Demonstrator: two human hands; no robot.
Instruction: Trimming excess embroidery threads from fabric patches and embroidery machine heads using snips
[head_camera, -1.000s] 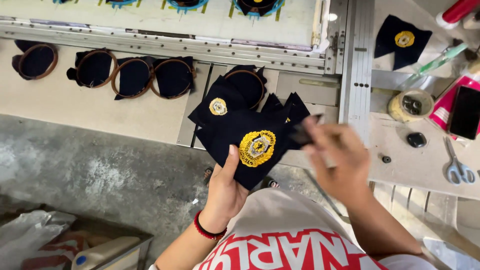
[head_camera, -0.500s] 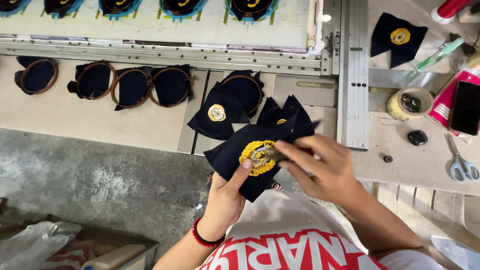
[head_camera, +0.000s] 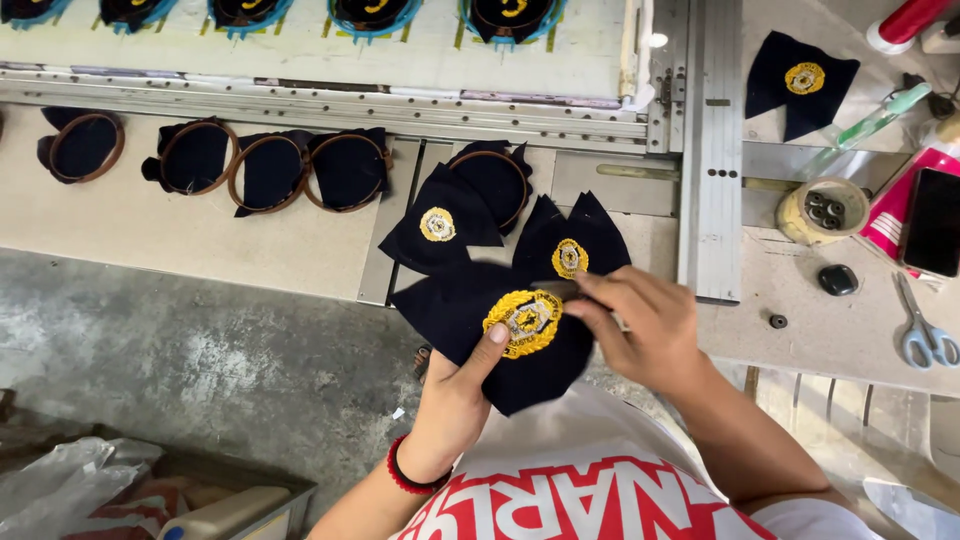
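— Navy fabric piece with a round gold embroidered badge (head_camera: 505, 335): held up over the near edge of the pale worktable (head_camera: 150, 235), just above the white shirt with red lettering.

— Held how?

— Cupped from below by the left hand (head_camera: 455, 405), thumb laid flat across the cloth with its tip touching the left rim of the gold badge. Red band at that wrist.

— And the right hand (head_camera: 640, 330)?

— Curled over the right side of the same piece, fingers (head_camera: 615, 290) drawn together at the upper right edge of the badge. Seems to pinch something thin and dark there; too blurred to tell what, or whether only cloth sits between the fingertips.

— So neither hand spread?

— No. Left closed round the fabric, right pressed to a pinch against it.

— Around it?

— Two more navy pieces with small gold badges (head_camera: 440, 225) on the table just behind, partly overlapping. Further left, a row of dark cloths stretched in brown round hoops (head_camera: 270, 170). Along the top, the embroidery machine bed (head_camera: 400, 60) with blue-framed pieces. To the right, a grey metal rail (head_camera: 712, 150), then another badged navy piece (head_camera: 800, 80), a small tan tub (head_camera: 822, 210), a black phone (head_camera: 932, 220) and grey-handled scissors (head_camera: 925, 330), all well apart from both hands.
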